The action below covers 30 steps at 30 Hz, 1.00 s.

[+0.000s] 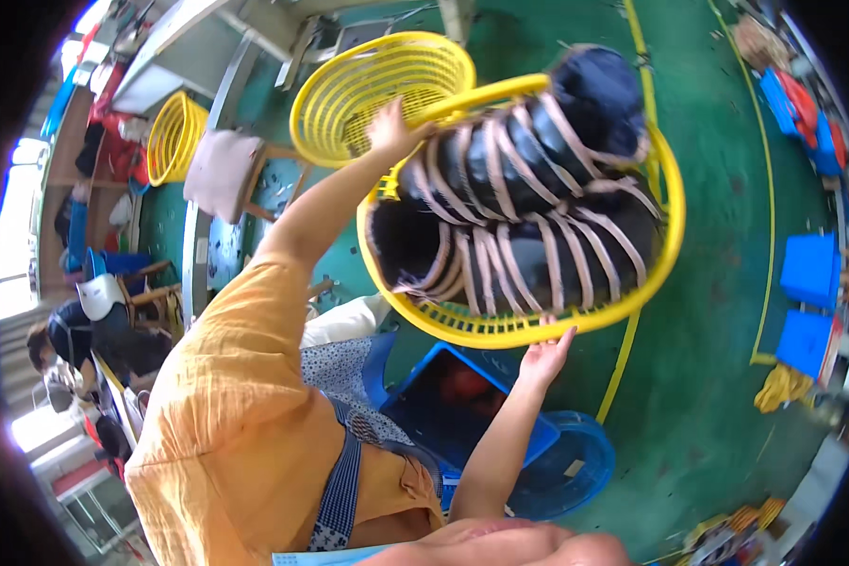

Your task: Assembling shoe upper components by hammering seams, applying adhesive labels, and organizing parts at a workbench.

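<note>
A yellow plastic basket (677, 241) is held up in front of me, between my two hands. In it lie two rows of nested shiny black pieces with beige edges (528, 156); they resemble shoe uppers, but I cannot tell for sure. My left hand (393, 134) grips the basket's upper left rim, its fingers partly raised. My right hand (545, 357) holds the lower rim, thumb and fingers around the edge. Just behind my left hand is a second yellow basket (382, 47), with no contents visible.
Below the held basket are a blue crate (424, 377) with dark and red contents and a round blue tub (590, 462). A padded stool (222, 177) and another yellow basket (174, 137) stand at left. Blue bins (809, 269) line the right side. People sit working at far left.
</note>
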Motion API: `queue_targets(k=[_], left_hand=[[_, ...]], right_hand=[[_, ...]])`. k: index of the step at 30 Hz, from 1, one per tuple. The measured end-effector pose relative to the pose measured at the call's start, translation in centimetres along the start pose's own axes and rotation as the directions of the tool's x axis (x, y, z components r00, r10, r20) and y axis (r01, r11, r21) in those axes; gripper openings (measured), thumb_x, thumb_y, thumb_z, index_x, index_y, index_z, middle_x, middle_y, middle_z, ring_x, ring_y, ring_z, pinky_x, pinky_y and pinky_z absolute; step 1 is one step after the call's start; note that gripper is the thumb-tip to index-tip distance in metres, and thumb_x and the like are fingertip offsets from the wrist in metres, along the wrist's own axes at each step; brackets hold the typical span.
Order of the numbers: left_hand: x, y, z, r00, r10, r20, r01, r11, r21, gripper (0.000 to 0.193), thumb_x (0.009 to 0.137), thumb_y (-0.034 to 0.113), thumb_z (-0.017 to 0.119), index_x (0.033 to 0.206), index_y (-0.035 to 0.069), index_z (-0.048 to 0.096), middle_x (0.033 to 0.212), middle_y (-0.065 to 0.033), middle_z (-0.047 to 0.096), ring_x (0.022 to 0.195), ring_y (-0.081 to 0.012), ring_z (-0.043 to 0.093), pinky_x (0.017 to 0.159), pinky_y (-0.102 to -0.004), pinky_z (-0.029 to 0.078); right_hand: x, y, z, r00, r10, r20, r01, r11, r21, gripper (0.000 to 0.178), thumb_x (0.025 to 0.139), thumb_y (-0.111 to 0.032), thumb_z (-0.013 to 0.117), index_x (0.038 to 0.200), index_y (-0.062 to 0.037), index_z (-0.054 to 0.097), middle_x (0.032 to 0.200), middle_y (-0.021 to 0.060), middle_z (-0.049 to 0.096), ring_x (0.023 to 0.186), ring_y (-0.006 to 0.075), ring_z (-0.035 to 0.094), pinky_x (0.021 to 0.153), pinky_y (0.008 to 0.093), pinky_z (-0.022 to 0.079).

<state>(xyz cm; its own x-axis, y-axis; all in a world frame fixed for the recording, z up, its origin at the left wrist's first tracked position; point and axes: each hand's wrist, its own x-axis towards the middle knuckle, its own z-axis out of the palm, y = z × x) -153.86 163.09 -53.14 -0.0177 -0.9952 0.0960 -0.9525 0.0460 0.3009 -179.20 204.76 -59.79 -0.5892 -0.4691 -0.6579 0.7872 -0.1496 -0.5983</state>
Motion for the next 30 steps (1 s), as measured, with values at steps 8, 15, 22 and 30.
queue_targets(k=[8, 15, 22, 30], left_hand=[[-2.0, 5.6, 1.7, 0.88, 0.101, 0.464, 0.082, 0.93, -0.357, 0.051, 0.074, 0.058, 0.071, 0.101, 0.015, 0.077, 0.096, -0.0143, 0.074, 0.093, -0.0304, 0.07, 0.085, -0.0413, 0.055], [-3.1, 1.3, -5.5, 0.913, 0.277, 0.299, -0.223, 0.954, -0.202, 0.045, 0.082, 0.045, 0.071, 0.1, 0.004, 0.075, 0.092, -0.0213, 0.072, 0.086, -0.037, 0.07, 0.078, -0.0466, 0.054], [-34.6, -7.9, -15.2, 0.947, 0.089, 0.308, 0.185, 0.632, -0.752, 0.031, 0.098, 0.019, 0.065, 0.122, -0.002, 0.063, 0.101, -0.003, 0.069, 0.088, -0.0078, 0.062, 0.077, -0.0225, 0.05], [-43.9, 2.4, -8.2, 0.814, 0.447, 0.372, 0.002, 0.637, -0.771, 0.028, 0.095, 0.017, 0.069, 0.113, -0.003, 0.067, 0.095, -0.0033, 0.069, 0.085, -0.0087, 0.058, 0.074, -0.0245, 0.047]], right_hand=[[2.9, -5.0, -3.6, 0.938, -0.055, -0.342, 0.021, 0.994, -0.104, 0.034, 0.097, -0.027, 0.06, 0.067, -0.0208, 0.045, 0.06, -0.0094, 0.039, 0.051, 0.0066, 0.035, 0.051, 0.0238, 0.034], [-1.2, -3.0, 2.2, 0.992, 0.007, -0.123, -0.004, 1.0, 0.025, 0.022, 0.102, -0.023, 0.047, 0.082, -0.0145, 0.053, 0.069, -0.0016, 0.051, 0.061, 0.0115, 0.049, 0.069, 0.0308, 0.049], [-14.4, -9.8, -16.4, 0.996, 0.027, -0.08, -0.031, 0.999, -0.041, 0.011, 0.092, -0.012, 0.067, 0.095, -0.007, 0.059, 0.074, 0.0024, 0.055, 0.06, 0.0136, 0.05, 0.057, 0.0267, 0.043], [-29.5, -14.2, -33.9, 0.908, -0.261, -0.327, 0.274, 0.962, -0.004, 0.012, 0.094, -0.018, 0.064, 0.096, -0.0073, 0.06, 0.073, 0.0008, 0.055, 0.061, 0.0128, 0.052, 0.056, 0.0279, 0.043]])
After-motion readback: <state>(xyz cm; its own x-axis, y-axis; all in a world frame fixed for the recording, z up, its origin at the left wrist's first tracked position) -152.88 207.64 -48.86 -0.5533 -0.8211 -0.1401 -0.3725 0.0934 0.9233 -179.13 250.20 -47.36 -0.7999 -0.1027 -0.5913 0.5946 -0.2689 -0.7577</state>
